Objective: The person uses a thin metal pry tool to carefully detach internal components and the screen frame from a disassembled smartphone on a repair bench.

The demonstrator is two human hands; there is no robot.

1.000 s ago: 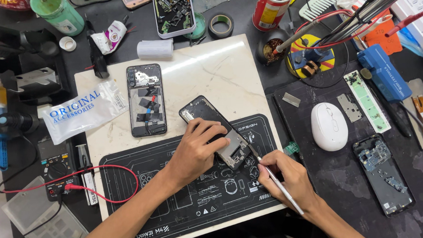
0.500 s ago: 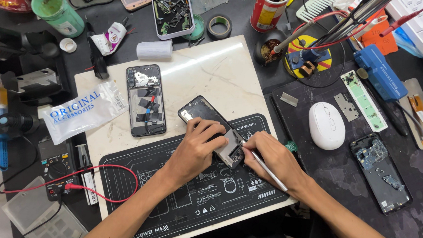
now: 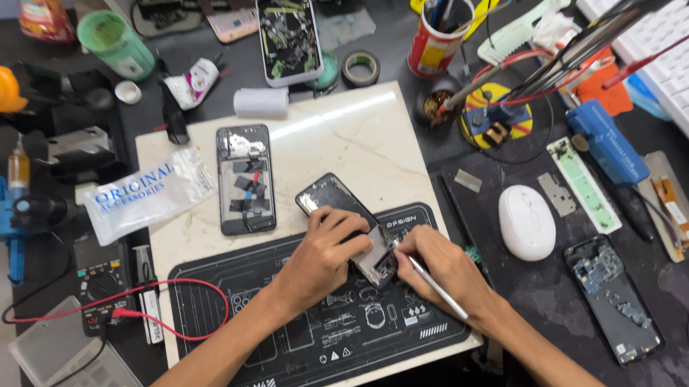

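Right hand (image 3: 439, 271) with its white tool (image 3: 436, 285), now closer in, tip at the opened phone (image 3: 354, 227).

A phone repair workshop: opened phones (image 3: 245, 178), a multimeter (image 3: 102, 287) and a soldering stand (image 3: 496, 119) crowd the bench

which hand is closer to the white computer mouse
Right. The right hand, holding a slim tool, sits just left of the white mouse; the left hand is farther left, on the opened phone.

Bright, sharp overhead light glares off the marble slab (image 3: 339, 138).
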